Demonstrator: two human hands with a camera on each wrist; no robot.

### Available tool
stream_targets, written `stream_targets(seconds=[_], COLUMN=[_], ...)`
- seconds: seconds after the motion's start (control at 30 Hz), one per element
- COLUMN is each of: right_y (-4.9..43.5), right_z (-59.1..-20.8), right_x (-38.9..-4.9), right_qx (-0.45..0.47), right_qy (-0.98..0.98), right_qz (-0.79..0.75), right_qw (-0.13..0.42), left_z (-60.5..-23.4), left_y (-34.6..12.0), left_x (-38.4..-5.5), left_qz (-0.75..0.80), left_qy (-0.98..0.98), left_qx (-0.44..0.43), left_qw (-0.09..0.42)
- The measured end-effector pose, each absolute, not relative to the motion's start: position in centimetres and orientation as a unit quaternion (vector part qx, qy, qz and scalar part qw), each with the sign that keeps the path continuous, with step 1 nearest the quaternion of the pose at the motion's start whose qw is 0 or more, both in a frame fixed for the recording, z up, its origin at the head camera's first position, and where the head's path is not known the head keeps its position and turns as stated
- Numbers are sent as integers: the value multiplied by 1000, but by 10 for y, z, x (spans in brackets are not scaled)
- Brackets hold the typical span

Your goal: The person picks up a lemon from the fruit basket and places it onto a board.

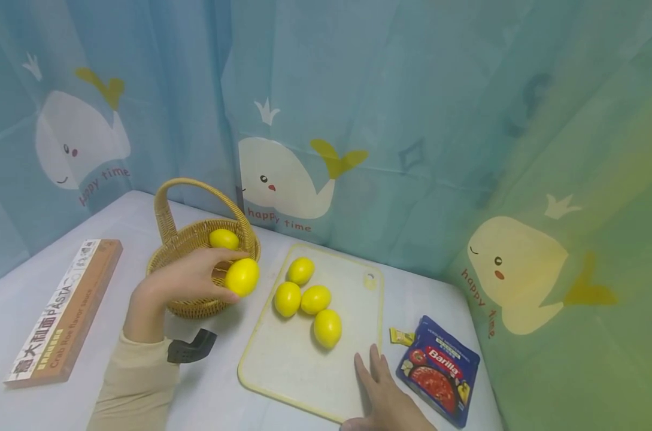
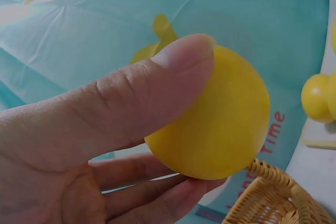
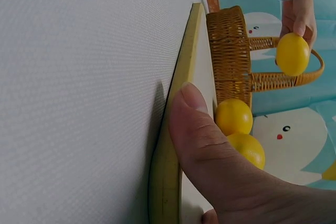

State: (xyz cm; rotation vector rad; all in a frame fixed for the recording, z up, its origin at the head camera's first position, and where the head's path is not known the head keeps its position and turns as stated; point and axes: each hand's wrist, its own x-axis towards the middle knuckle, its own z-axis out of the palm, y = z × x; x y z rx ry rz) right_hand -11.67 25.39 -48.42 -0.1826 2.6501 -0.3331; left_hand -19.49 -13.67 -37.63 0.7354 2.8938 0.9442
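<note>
My left hand (image 1: 193,276) pinches a yellow lemon (image 1: 242,277) between thumb and fingers, above the near right rim of a wicker basket (image 1: 199,306). Up close in the left wrist view, the thumb lies across the lemon (image 2: 226,114) with the fingers behind it. Another lemon (image 1: 224,239) sits inside the basket. On the white cutting board (image 1: 288,368) with a yellow rim, several lemons (image 1: 327,328) are grouped together. My right hand (image 1: 385,395) rests at the board's near right corner, fingers extended, its thumb along the edge (image 3: 181,72).
Left of the basket lies a long pasta box (image 1: 61,314). A blue Barilla sauce pouch (image 1: 439,371) and a small yellow packet (image 1: 402,337) lie right of the board. A blue-green curtain (image 1: 390,143) printed with whales hangs behind the white table (image 1: 212,389).
</note>
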Motion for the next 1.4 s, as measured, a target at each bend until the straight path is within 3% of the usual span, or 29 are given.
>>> stream_targets(seconds=[0.8,1.17,1.4], right_y=[254,254,254], right_z=[-484,-484,-484], right_x=[-117,-117,-117], right_qx=[-70,-72,-74], right_qy=[964,965,965], right_qz=[-118,-116,-115], right_qw=[227,224,225], left_z=[-381,-396,-401], left_y=[-109,-93,-85], left_x=[-197,-207,-208], left_qz=[294,290,267], left_qy=[919,918,919], left_qx=[261,237,242], left_qw=[40,129,159])
